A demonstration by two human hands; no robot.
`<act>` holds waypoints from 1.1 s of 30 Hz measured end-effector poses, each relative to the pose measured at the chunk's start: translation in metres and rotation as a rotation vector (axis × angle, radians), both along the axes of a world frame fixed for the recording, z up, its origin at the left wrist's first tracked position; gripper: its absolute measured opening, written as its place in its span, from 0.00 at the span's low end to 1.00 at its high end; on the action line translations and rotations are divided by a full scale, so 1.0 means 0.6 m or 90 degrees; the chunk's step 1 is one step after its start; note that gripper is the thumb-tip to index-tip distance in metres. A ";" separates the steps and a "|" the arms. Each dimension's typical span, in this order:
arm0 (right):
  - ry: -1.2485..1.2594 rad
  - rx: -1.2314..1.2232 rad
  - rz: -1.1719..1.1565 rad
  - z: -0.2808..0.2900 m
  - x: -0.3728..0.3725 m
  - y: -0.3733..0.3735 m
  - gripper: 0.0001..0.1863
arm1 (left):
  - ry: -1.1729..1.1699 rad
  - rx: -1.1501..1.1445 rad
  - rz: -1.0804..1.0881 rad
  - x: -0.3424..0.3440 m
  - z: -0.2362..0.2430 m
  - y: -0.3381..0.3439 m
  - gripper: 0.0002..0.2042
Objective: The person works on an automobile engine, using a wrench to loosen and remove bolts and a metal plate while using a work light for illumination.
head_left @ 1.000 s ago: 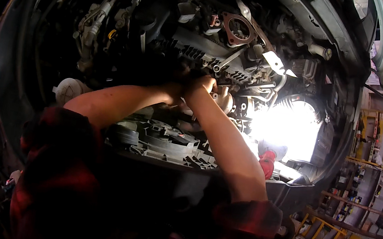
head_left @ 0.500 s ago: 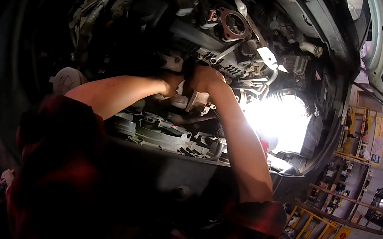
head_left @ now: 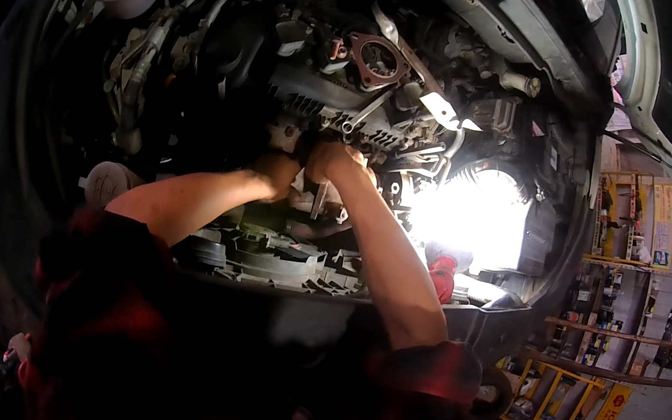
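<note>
1. The left hand [head_left: 279,174] was sunk in the engine bay [head_left: 226,72], fingers curled on a dark part I could not make out.
2. The right hand [head_left: 333,159] sat just beside it — fingers closed, though whether they gripped anything I could not tell.
3. A wrench [head_left: 365,114] lay just above, near a rusty gasket [head_left: 378,61].
4. Yellow shelves [head_left: 631,221] stood far right.

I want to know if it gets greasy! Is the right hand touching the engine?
Touching. The head view shows the right hand pressed against the dark engine parts, fingers curled on them, no gap visible.
</note>
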State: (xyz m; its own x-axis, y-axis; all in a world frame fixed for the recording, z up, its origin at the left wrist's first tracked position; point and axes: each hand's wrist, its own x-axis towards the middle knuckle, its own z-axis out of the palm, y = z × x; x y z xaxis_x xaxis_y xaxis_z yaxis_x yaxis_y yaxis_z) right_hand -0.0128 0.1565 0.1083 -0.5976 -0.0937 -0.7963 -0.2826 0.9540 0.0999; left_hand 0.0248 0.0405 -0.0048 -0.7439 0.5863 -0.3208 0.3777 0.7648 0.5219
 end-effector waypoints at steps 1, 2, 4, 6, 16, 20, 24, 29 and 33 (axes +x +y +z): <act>-0.012 0.004 -0.011 0.002 -0.004 0.006 0.22 | 0.012 0.007 -0.002 0.002 0.007 0.003 0.21; -0.024 0.008 -0.021 0.003 -0.004 0.012 0.22 | 0.020 -0.051 0.000 -0.001 0.015 0.012 0.19; -0.017 0.050 -0.016 0.021 0.007 -0.002 0.20 | 0.027 -0.045 -0.004 -0.005 0.007 0.005 0.20; 0.008 0.047 -0.041 0.020 0.013 -0.004 0.20 | 0.045 -0.045 -0.031 -0.013 -0.003 0.000 0.20; -0.010 0.007 -0.066 0.057 0.019 -0.009 0.23 | -0.026 -0.148 -0.037 -0.007 0.048 0.014 0.22; 0.042 -0.001 -0.004 -0.003 0.012 0.013 0.20 | -0.043 -0.148 0.000 0.008 0.061 0.025 0.18; -0.001 -0.008 -0.019 0.012 0.009 0.008 0.21 | 0.004 -0.111 -0.030 -0.002 0.030 0.015 0.15; 0.021 0.004 -0.089 0.018 0.012 0.000 0.26 | 0.144 -0.040 -0.056 -0.041 0.041 0.002 0.13; 0.007 -0.009 -0.037 0.019 0.009 -0.002 0.29 | 0.241 0.003 -0.002 -0.038 0.025 0.004 0.14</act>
State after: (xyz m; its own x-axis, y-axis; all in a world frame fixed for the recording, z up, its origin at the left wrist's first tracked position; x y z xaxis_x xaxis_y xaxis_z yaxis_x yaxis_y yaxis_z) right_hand -0.0077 0.1555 0.1198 -0.6117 -0.0694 -0.7880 -0.2249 0.9703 0.0892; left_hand 0.0022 0.0431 0.0102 -0.8073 0.5897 -0.0210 0.5468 0.7610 0.3490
